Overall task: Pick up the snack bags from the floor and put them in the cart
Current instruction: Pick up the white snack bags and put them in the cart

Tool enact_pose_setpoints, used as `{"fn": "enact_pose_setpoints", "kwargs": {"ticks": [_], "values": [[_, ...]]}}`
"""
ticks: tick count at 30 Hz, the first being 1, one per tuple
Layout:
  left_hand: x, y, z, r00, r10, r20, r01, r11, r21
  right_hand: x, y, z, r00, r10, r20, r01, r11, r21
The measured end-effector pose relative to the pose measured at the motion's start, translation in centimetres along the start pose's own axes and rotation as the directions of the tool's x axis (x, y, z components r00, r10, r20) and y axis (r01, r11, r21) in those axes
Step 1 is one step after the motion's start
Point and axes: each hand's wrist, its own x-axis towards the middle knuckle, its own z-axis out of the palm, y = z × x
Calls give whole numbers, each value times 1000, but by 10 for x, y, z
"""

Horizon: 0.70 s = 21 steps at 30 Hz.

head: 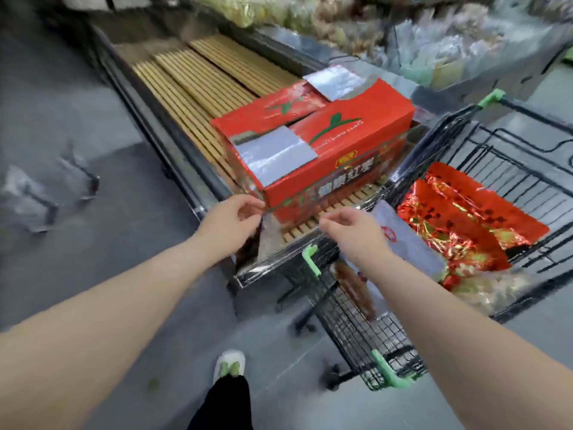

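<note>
Red and gold foil snack bags (465, 218) lie crumpled inside the black wire cart with green plastic corners (350, 336), which stands at the right on the grey floor (93, 274). A paler bag of light-coloured snacks (496, 290) lies in the cart nearer the person, too blurred to tell more.

The left hand (231, 223) has its fingers curled and pinches the top edge of a clear snack bag with dark brown contents (251, 248), which hangs below the hand in front of the corner of the low wooden slatted bench (192, 97). The right hand (356, 232) also has its fingers curled and holds a pale plastic snack bag with a round red mark (406, 243). That bag hangs beneath the wrist at the near rim of the cart, and its brown contents show lower down against the wire wall.

A long red cardboard box with silver tape patches (325, 141) rests on the bench just beyond both hands. A white shoe with green trim (230, 364) stands on the floor below.
</note>
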Motion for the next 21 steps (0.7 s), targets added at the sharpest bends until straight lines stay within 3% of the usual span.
{"fn": "enact_pose_setpoints", "kwargs": {"ticks": [6, 11, 14, 21], "values": [[-35, -91, -101, 964, -167, -206, 149, 984, -99, 7, -65, 118, 986, -103, 129, 107, 994, -22], [-57, -203, -226, 869, -293, -399, 266, 956, -124, 17, -141, 278, 925, -169, 339, 184, 983, -13], [-67, -269, -298, 835, -335, -436, 309, 942, -132, 24, -186, 372, 886, -202, 417, 226, 974, -7], [-76, -347, -405, 792, -397, -464, 370, 917, -151, 39, -257, 510, 851, -182, 493, 205, 979, 7]]}}
